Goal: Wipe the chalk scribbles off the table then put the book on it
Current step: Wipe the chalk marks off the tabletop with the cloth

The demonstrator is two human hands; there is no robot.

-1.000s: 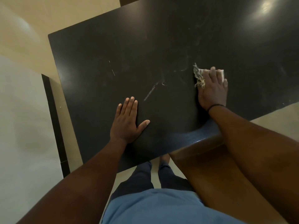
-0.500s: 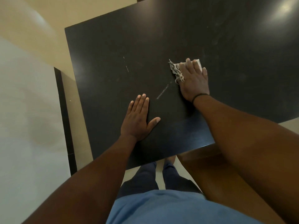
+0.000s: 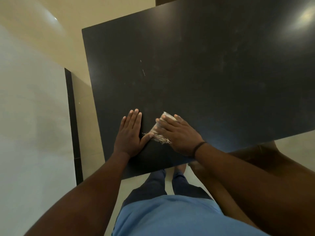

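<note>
Black table [image 3: 204, 74]; right hand [image 3: 180, 135] presses cloth [image 3: 159, 133].

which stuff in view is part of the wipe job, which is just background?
Job:
- black table
- cloth pressed flat under right hand
- thin chalk marks left on the table
- left hand flat, bracing

Background:
- wristband
- dark strip on the floor

Book: not in view.
</note>
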